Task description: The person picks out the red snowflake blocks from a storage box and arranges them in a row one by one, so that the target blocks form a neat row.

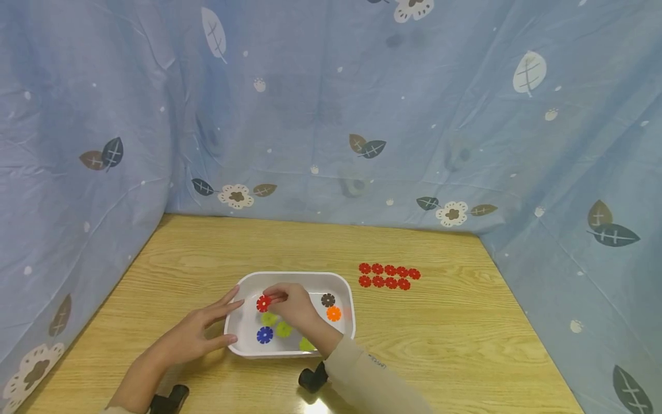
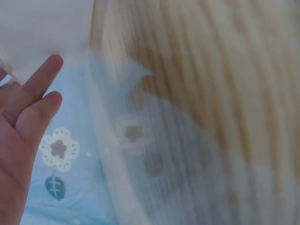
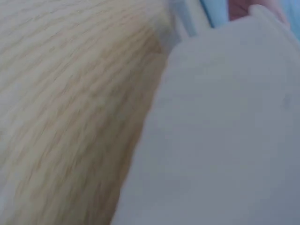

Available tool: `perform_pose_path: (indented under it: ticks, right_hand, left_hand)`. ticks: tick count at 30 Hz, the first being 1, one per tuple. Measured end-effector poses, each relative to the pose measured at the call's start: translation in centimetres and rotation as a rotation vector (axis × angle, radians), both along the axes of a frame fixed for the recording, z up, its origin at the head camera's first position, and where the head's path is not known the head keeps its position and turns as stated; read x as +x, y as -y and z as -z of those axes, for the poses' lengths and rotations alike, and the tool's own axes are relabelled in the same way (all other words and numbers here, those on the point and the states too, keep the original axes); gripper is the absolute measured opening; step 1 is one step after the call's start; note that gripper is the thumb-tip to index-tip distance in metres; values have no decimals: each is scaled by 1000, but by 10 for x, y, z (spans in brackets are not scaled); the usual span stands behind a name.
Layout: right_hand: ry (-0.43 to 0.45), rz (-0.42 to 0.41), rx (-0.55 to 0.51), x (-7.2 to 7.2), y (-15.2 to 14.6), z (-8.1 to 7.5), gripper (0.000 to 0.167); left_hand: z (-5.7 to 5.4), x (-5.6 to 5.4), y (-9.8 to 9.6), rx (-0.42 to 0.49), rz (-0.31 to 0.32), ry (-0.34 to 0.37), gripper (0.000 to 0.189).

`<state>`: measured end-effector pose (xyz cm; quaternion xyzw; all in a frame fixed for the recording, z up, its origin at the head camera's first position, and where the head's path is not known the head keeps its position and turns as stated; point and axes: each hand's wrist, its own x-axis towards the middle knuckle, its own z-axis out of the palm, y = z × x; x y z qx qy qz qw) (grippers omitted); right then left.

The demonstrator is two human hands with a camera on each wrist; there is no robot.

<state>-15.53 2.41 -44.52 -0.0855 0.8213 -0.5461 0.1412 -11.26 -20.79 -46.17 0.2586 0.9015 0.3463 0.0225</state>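
Note:
A white plastic tray [image 1: 347, 322] stands on the wooden table, holding several flower-shaped plastic discs. My right hand [image 1: 296, 307] reaches into it and pinches a red disc [image 1: 264, 303] at the tray's left side. Below and around that hand lie a blue disc [image 1: 265, 334], several yellow-green discs [image 1: 283, 329], an orange disc [image 1: 333, 313] and a dark brown disc [image 1: 328, 299]. My left hand [image 1: 186, 340] rests at the tray's left rim with fingers spread and extended. In the left wrist view, its fingers [image 2: 35, 86] lie beside the tray's white wall [image 2: 42, 28].
On the table to the right of the tray, red discs [image 1: 391, 282] lie in two neat rows. A blue patterned curtain [image 1: 310, 103] encloses the table [image 1: 445, 345] at the back and sides. The right wrist view is blurred, mostly a pale surface and wood grain.

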Motion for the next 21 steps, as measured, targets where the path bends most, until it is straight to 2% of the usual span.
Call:
perform_pose_path:
  ticks: [6, 12, 17, 21]
  right_hand:
    - [-11, -8, -134, 1, -31, -5, 29]
    - [-4, 8, -208, -1, -66, -12, 30]
    - [39, 105, -255, -8, -97, -18, 30]
    - [21, 192, -257, -14, -122, -20, 31]
  left_hand:
    - [0, 1, -1, -1, 3, 11, 61]
    - [-1, 1, -2, -31, 2, -53, 62]
    - [-2, 1, -1, -39, 9, -77, 62]
    - [-1, 1, 2, -36, 7, -55, 62]
